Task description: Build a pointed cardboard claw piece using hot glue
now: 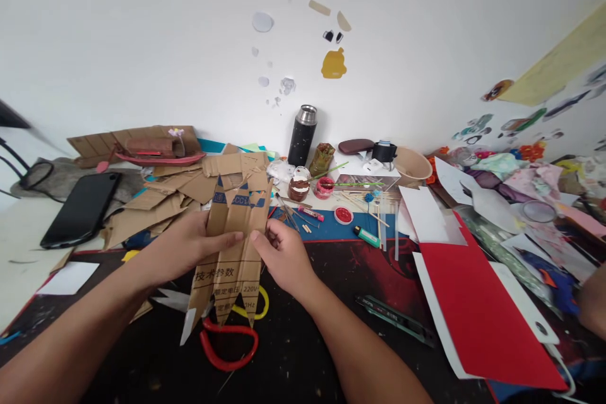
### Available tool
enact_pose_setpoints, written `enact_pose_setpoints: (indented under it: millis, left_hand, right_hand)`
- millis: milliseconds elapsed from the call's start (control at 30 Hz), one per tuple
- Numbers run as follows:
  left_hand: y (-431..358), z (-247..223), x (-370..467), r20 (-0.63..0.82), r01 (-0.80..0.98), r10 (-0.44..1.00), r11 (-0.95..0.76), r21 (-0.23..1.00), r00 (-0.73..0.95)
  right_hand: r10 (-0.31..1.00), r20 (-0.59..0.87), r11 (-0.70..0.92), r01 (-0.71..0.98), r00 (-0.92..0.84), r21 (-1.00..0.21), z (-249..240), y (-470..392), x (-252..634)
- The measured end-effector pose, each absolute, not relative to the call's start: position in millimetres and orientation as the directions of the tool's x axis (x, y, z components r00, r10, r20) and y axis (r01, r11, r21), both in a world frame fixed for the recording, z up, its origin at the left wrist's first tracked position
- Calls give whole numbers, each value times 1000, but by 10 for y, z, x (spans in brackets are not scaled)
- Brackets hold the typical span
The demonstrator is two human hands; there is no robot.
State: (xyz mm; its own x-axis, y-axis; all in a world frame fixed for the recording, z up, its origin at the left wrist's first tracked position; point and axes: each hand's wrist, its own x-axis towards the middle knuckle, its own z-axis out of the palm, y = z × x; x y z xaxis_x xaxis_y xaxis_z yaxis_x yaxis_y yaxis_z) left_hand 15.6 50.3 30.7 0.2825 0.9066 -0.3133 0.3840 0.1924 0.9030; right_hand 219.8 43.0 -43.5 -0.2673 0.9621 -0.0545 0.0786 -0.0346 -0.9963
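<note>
Folded brown cardboard [231, 221] with pointed ends, blue print at the top and dark printed characters lower down, is held upright in front of me. My left hand [203, 243] grips its left side, thumb laid across the front. On the right edge my right hand [281, 252] presses with the thumb in front and the fingers behind, partly hidden. Below the cardboard lie scissors [230, 367] with red and yellow handles, partly covered by it.
Cardboard scraps [156, 202], a black phone [83, 209] and a model boat [158, 154] lie to the left. A black flask [302, 139] and paint jars [324, 187] stand at the back. Rightward are a utility knife [395, 319], a glue stick [367, 237] and red paper [487, 309].
</note>
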Motion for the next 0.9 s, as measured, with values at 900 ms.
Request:
enact_pose_setpoints:
  millis: [900]
  left_hand:
    - [543,283,57,-270,561,889,17,827,371]
  right_hand:
    - [954,-106,-33,252,-281,-967,-549,407,2131]
